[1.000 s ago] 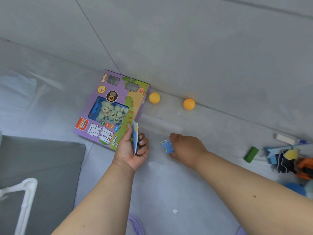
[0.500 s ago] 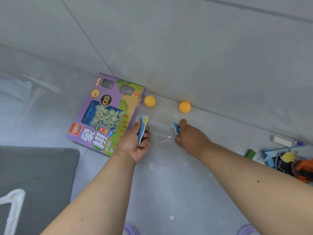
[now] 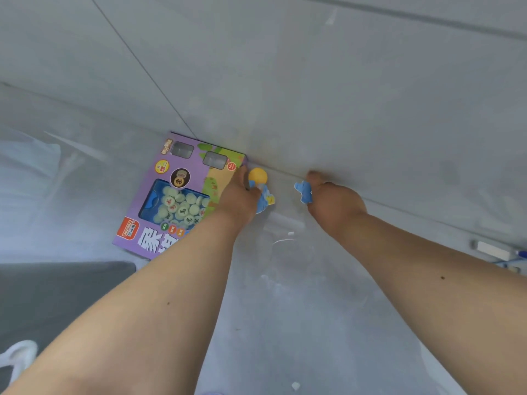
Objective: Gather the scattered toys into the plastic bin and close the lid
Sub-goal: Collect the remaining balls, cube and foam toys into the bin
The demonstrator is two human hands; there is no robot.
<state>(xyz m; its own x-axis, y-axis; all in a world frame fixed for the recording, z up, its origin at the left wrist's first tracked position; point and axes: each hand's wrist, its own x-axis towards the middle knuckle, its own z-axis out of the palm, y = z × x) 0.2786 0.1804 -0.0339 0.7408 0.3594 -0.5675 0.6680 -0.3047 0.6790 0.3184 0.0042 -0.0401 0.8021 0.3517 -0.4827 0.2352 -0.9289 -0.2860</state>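
An orange ball [image 3: 258,175] sits on the grey floor [image 3: 285,309] right where it meets the wall [image 3: 313,81], and the left hand [image 3: 239,198] is at it, fingers reaching against the ball's near side while the same hand keeps a flat blue-and-yellow card piece [image 3: 265,201] tucked in its curled fingers. Whether the ball is truly gripped I cannot tell. Just to the right, apart from the ball, the right hand [image 3: 333,205] has its fingers curled over something at the wall's foot (hidden under the palm, so I cannot say what) and pinches a small blue cut-out piece [image 3: 304,191] along its thumb side. Touching the left hand's far side lies a purple boxed chess set [image 3: 176,195], flat on the floor, its window showing pale round pieces. Well off to the right edge lie a white stick-like object [image 3: 492,250] and a blue pen tip [image 3: 522,253]. A dark grey mat [image 3: 57,295] lies lower left.
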